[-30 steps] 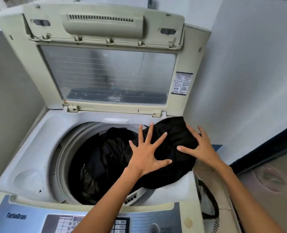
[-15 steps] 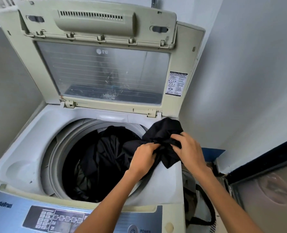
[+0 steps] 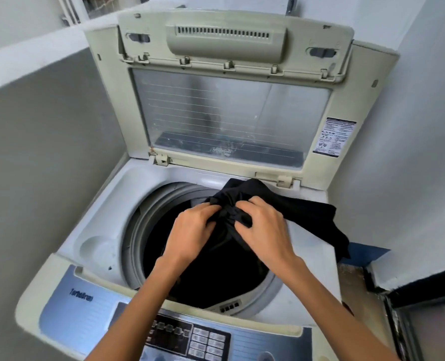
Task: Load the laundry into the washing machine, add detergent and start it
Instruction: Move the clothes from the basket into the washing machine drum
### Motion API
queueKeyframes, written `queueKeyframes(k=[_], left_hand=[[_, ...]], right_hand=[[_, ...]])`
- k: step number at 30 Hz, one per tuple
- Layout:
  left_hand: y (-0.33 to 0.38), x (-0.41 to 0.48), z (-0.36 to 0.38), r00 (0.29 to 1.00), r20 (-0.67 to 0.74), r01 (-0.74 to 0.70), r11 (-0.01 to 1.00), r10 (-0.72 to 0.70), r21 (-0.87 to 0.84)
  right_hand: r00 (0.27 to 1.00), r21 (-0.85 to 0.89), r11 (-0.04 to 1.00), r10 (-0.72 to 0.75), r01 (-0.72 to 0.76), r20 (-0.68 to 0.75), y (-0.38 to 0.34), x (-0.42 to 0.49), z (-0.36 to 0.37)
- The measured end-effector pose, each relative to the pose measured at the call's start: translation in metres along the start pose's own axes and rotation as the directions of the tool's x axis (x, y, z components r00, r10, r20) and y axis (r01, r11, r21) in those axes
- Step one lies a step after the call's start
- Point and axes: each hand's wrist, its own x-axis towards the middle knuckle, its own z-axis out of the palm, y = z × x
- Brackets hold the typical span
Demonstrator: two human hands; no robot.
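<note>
A top-loading washing machine stands with its lid raised upright. A black garment is bunched over the drum's back right rim, one flap draped across the machine's right top edge. My left hand and my right hand both grip the bunched cloth above the drum opening. More dark laundry fills the drum below my hands. The control panel runs along the near edge.
Grey walls close in on the left and right. A narrow gap with a blue object and a dark-framed panel lies to the machine's right. A round recess sits in the top deck at the left.
My hands went from flat on the black garment to gripping it, then lifted and gathered it toward the drum's middle. The camera has shifted, bringing the machine more to the centre.
</note>
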Motion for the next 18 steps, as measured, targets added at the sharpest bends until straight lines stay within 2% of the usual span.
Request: queueKeyframes(k=[4, 7, 10, 12, 13, 15, 17, 18], left_hand=[[-0.034, -0.009, -0.022, 0.996, -0.081, 0.050, 0.997, -0.045, 0.059], [-0.064, -0.017, -0.031, 0.992, -0.071, 0.110, 0.987, -0.102, 0.118], [-0.089, -0.025, -0.032, 0.978, -0.016, 0.205, 0.956, -0.206, 0.208], [-0.102, -0.027, -0.028, 0.951, 0.032, 0.285, 0.913, -0.307, 0.292], [-0.108, -0.027, -0.025, 0.931, 0.079, 0.311, 0.890, -0.356, 0.333], [-0.116, -0.026, -0.018, 0.859, 0.285, 0.298, 0.869, -0.425, 0.396], [-0.117, -0.022, -0.013, 0.726, 0.531, 0.214, 0.877, -0.437, 0.430], [-0.115, -0.019, -0.010, 0.658, 0.612, 0.184, 0.882, -0.438, 0.433]], right_hand=[[0.998, 0.120, 0.992, -0.030, 0.024, 0.046, -0.034, 0.007, 0.034], [0.991, 0.212, 0.977, -0.002, -0.026, 0.131, -0.052, 0.012, 0.062], [0.942, 0.285, 0.947, 0.047, -0.149, 0.334, -0.059, 0.017, 0.089], [0.855, 0.338, 0.898, 0.073, -0.280, 0.514, -0.058, 0.018, 0.107], [0.803, 0.327, 0.889, 0.072, -0.321, 0.592, -0.055, 0.018, 0.116], [0.688, 0.202, 0.927, 0.078, -0.316, 0.721, -0.044, 0.014, 0.132], [0.591, 0.061, 0.962, 0.114, -0.267, 0.799, -0.031, 0.008, 0.141], [0.566, 0.013, 0.969, 0.135, -0.248, 0.813, -0.025, 0.007, 0.142]])
